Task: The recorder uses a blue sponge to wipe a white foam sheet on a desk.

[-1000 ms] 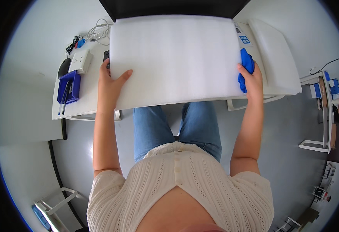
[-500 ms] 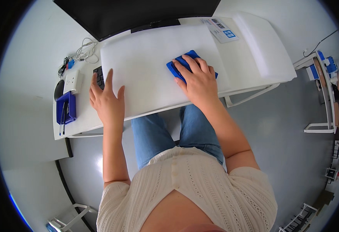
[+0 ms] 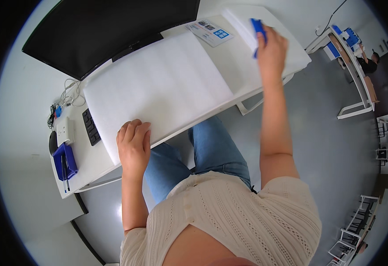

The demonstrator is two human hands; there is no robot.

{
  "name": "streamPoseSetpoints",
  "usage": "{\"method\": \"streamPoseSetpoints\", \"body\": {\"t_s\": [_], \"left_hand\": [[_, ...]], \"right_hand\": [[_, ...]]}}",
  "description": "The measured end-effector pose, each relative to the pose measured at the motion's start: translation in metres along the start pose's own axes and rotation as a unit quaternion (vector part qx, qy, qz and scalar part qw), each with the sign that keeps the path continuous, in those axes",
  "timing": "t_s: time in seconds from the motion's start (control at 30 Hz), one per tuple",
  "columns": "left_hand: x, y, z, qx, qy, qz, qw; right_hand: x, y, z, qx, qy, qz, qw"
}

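Note:
At the right end of the desk, my right hand (image 3: 272, 52) is closed on a folded blue cloth (image 3: 257, 27). The cloth hangs from the left side of the fingers, over or against a white, thick-edged sheet (image 3: 237, 21); whether it touches is unclear. My left hand (image 3: 134, 142) rests by the desk's front edge, on a large white foam-like sheet (image 3: 158, 75). Its fingers are loosely bent with the thumb apart, and nothing shows in them.
A black monitor (image 3: 109, 31) stands at the back, with a printed card (image 3: 211, 33) to its right. On the left are a keyboard (image 3: 91, 127), a power strip (image 3: 64, 131), a mouse (image 3: 53, 142), cables (image 3: 71, 93) and a blue tray (image 3: 70, 160) of pens. Another person (image 3: 370, 64) is far right.
My right hand has carried the blue cloth off the large sheet to the desk's right end. My left hand has moved nearer the front edge, its fingers more bent. The view has turned.

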State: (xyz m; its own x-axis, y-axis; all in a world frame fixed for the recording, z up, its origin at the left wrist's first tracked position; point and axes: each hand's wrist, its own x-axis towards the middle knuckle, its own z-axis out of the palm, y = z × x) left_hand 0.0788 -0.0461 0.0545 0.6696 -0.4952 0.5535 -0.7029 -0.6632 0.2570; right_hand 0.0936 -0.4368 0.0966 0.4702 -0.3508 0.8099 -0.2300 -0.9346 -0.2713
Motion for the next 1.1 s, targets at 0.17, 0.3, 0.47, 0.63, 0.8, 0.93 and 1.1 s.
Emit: {"method": "streamPoseSetpoints", "body": {"t_s": [0.17,0.3,0.47,0.63,0.8,0.93,1.1], "left_hand": [[-0.001,0.003,-0.001,0.005,0.000,-0.013,1.000],[-0.004,0.006,-0.004,0.037,-0.007,-0.016,0.999],[-0.005,0.006,-0.005,0.048,-0.007,-0.019,0.999],[-0.007,0.008,-0.001,0.053,-0.021,-0.024,0.998],[-0.005,0.008,-0.007,0.054,-0.025,-0.033,0.998],[-0.004,0.003,-0.010,-0.001,-0.033,-0.037,0.999],[-0.005,-0.008,-0.026,-0.188,-0.026,-0.129,0.973]], "right_hand": [[0.021,0.085,0.013,-0.190,-0.213,0.174,0.942],[0.016,0.075,0.007,-0.235,-0.337,0.164,0.897],[0.028,0.082,0.007,-0.249,-0.383,0.108,0.883],[0.032,0.083,0.008,-0.216,-0.369,0.060,0.902],[0.039,0.088,0.006,-0.144,-0.239,0.091,0.956],[0.039,0.090,-0.038,-0.037,0.027,-0.009,0.999],[0.008,-0.044,-0.112,0.005,0.084,-0.284,0.955]]}}
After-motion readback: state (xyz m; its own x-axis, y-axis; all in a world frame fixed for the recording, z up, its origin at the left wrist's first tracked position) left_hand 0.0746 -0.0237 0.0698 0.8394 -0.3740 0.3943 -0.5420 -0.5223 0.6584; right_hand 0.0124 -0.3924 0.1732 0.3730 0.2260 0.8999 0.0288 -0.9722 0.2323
